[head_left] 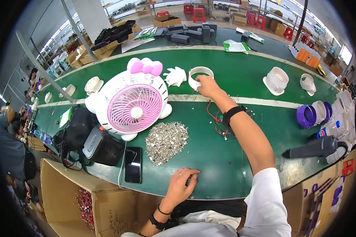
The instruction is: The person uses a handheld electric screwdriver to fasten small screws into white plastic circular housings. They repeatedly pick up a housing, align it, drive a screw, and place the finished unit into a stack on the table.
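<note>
My right hand (207, 87) reaches far across the green table, its fingers closed on the near rim of a cream-white plastic ring (194, 83). Just left of the ring lies a white fan impeller (175, 76). My left hand (182, 185) rests near the table's front edge, thumb and forefinger apart, with nothing visible in it. Beyond that hand spreads a heap of small metal screws (166, 142). A white fan with a pink grille (136, 106) and pink bow stands behind the heap. Red wires (217, 122) lie under my right forearm.
A black phone (133, 165) and a dark boxy device (103, 146) sit left of the screws. At right are a grey handheld tool (312, 147), purple rings (305, 116) and a white housing (277, 81). An open carton (73, 175) stands below the table's left edge.
</note>
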Available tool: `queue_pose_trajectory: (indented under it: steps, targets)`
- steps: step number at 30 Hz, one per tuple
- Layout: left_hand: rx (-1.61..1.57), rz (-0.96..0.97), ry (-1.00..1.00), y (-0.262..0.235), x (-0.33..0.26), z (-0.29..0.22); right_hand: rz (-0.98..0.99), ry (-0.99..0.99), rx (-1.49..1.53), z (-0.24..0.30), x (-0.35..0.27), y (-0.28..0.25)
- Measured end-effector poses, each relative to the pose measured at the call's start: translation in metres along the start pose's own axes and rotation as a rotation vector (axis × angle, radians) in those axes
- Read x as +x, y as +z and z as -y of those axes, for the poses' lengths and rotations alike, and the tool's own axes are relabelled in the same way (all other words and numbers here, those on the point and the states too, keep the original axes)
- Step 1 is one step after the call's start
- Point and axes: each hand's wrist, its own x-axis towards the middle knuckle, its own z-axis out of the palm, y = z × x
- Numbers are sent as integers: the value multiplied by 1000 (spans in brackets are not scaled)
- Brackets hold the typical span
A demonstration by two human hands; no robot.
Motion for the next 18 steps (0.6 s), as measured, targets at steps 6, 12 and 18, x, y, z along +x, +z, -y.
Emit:
queue_pose_trajectory:
  steps: [6,12,18]
  targets:
    - [-186,5,-130,2,-5,8,-339,110,76,22,-56,-84]
    - [-127,-209,247,-7,9,-18,-307,-119,238,64,-252,-128]
    - [112,304,482,22,14,-18,-216,-38,254,67,-355,-137]
